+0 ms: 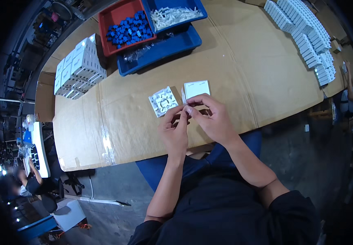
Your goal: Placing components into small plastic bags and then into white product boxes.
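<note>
My left hand (pixel 174 130) and my right hand (pixel 214 118) meet fingertip to fingertip over the near part of the cardboard-covered table. Both are closed in a pinch on a small, thin white plastic piece (pixel 183 94), whose narrow end rises above the fingers. Its lower part is hidden by my fingertips. Just beyond my left hand lies a square white plastic frame (pixel 163 101) with a round, ribbed centre. A flat white square plate (pixel 197 88) lies beyond my right hand, partly covered by its fingers.
A red bin (pixel 105 38) of blue parts and a blue bin (pixel 203 9) of slim white pieces stand over another blue tray (pixel 160 55). White boxes (pixel 80 69) are stacked at left; rows of white parts (pixel 307 36) line the right. Other people sit at both sides.
</note>
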Demonstrator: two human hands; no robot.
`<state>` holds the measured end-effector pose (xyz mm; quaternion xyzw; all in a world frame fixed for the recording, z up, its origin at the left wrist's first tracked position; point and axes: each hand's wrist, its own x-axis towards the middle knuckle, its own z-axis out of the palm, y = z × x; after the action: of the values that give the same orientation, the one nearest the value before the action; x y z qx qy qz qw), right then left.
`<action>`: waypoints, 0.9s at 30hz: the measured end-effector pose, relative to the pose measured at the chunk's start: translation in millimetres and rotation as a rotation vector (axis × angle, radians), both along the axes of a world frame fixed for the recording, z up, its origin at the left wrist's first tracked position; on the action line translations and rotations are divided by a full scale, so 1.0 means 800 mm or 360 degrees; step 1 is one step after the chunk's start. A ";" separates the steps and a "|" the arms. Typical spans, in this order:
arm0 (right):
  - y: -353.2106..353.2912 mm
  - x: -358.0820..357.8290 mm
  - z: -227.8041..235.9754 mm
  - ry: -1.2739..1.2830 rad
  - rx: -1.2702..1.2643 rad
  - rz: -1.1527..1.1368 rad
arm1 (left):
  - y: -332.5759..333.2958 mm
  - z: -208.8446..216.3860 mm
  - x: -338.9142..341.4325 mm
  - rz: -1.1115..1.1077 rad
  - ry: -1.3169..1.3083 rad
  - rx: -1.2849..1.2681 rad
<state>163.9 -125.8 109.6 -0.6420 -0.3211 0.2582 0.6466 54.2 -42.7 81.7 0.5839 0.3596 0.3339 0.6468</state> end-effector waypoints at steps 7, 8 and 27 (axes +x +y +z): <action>-0.002 -0.004 -0.010 0.0305 0.0059 0.0010 | 0.000 0.002 -0.005 -0.0102 0.0039 0.0180; -0.002 -0.005 -0.011 0.0308 0.0052 0.0006 | -0.001 0.002 -0.005 -0.0102 0.0110 0.0272; 0.006 -0.009 -0.032 -0.0595 0.0013 -0.0359 | -0.004 -0.030 -0.009 0.0036 -0.0108 0.0274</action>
<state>156.8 -121.1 84.4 -0.7079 -0.3625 0.0594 0.6033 47.3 -46.1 57.9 0.6215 0.3139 0.3904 0.6023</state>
